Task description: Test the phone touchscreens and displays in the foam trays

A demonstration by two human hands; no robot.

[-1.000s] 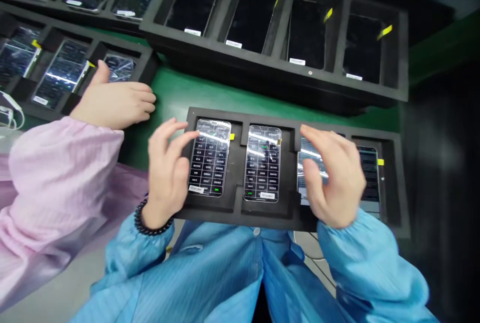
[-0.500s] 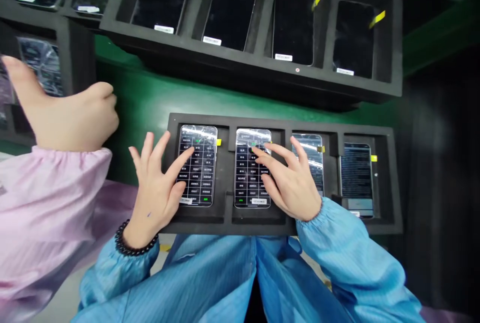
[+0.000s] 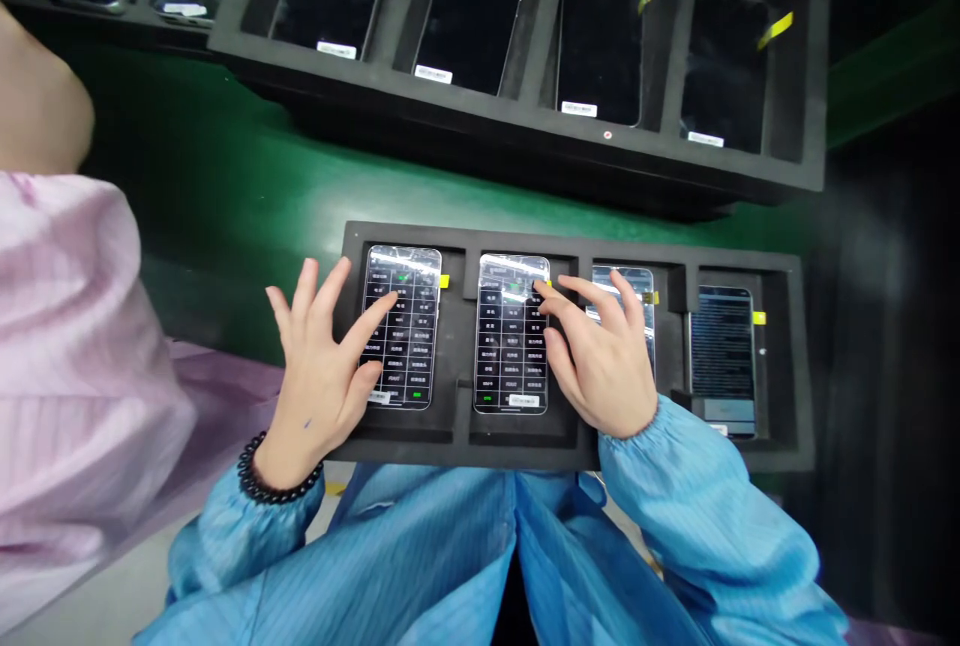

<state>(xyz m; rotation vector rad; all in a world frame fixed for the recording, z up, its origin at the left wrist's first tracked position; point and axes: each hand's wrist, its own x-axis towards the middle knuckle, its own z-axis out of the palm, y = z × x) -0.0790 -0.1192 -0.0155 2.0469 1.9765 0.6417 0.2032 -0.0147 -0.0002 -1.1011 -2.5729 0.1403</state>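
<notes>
Several smartphones lie face up in the compartments of a black foam tray (image 3: 420,451) in front of me. My left hand (image 3: 319,376), fingers spread, has its index fingertip over the leftmost smartphone (image 3: 416,346), whose lit screen shows a grid of labelled cells. My right hand (image 3: 604,356) is open, its index fingertip at the upper right of the second smartphone (image 3: 510,336), which shows a similar grid. That hand partly covers the third smartphone (image 3: 624,278). The rightmost smartphone (image 3: 721,356) shows lines of text. Neither hand holds anything.
A larger black foam tray (image 3: 517,111) with dark-screened phones and yellow tabs stands behind, across a green table surface (image 3: 300,176). More phones in a tray (image 3: 112,21) are at upper left. A co-worker's pink sleeve (image 3: 67,356) and arm reach in from the left.
My right index finger has moved right across the second phone's screen toward its upper right corner. The co-worker's hand has drawn away left, and the tray at left is no longer in view.
</notes>
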